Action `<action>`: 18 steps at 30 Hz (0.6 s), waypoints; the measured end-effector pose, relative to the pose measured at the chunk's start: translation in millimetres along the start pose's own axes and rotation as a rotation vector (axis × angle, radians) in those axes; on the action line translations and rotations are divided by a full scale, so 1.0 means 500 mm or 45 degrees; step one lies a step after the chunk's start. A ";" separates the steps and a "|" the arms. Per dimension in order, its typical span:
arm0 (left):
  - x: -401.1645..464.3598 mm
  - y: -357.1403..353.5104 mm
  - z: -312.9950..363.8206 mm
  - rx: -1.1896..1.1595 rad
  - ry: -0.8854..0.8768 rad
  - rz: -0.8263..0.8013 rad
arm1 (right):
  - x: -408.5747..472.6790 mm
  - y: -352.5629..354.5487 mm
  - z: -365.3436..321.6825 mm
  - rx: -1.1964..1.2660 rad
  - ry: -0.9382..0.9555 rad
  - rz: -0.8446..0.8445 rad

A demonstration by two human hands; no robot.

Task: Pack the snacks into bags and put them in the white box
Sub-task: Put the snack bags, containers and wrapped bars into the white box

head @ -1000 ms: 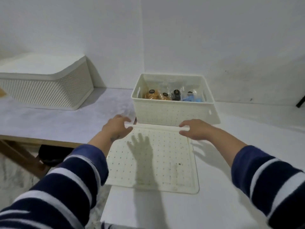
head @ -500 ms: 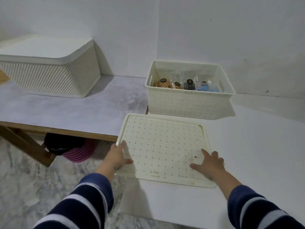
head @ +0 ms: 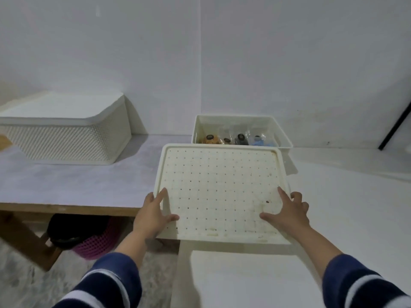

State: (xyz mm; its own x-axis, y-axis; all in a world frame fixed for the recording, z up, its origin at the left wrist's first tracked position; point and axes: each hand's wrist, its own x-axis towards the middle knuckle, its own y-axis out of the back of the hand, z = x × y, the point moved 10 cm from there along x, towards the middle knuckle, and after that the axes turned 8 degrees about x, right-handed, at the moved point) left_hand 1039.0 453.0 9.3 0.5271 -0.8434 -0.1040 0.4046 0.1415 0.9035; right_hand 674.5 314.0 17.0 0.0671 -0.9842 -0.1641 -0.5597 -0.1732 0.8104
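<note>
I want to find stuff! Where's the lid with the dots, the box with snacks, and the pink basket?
lid (head: 220,187), head view, middle of its dotted face
white box (head: 283,134), head view, right rim
pink basket (head: 97,245), head view, mesh side

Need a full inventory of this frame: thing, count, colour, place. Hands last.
open perforated plastic box: 1, white, far on the white table
bagged snacks: a row, orange, dark and blue; exact count unclear, inside the open box
perforated flat plastic lid: 1, white, held in front of the open box, hiding its front wall
lidded mesh-sided plastic bin: 1, white, left on the grey-topped wooden bench
grey-topped wooden bench: 1, left
white table: 1, right
pink mesh basket: 1, under the bench, dark contents
black rod: 1, far right, leaning at the wall
left hand: grips the lid's near left edge
right hand: grips the lid's near right edge
striped navy sleeves: 2, bottom
</note>
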 end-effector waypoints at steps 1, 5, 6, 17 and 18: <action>0.010 0.021 0.015 0.009 -0.019 0.020 | 0.006 0.019 -0.015 0.013 0.016 0.019; 0.064 0.086 0.074 0.007 -0.092 0.073 | 0.051 0.086 -0.066 0.044 0.040 0.052; 0.082 0.102 0.093 0.013 -0.117 0.087 | 0.070 0.104 -0.079 0.059 0.041 0.054; 0.361 0.164 0.302 0.081 -0.188 0.081 | 0.381 0.233 -0.174 0.081 0.039 0.018; 0.386 0.159 0.317 0.089 -0.184 0.083 | 0.410 0.234 -0.178 0.079 0.037 0.005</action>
State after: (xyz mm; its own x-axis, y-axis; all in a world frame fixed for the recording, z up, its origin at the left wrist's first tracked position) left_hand 1054.5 219.5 127.0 0.4356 -0.9001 0.0124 0.3171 0.1664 0.9337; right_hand 696.0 88.7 128.2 0.0884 -0.9857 -0.1435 -0.6104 -0.1675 0.7742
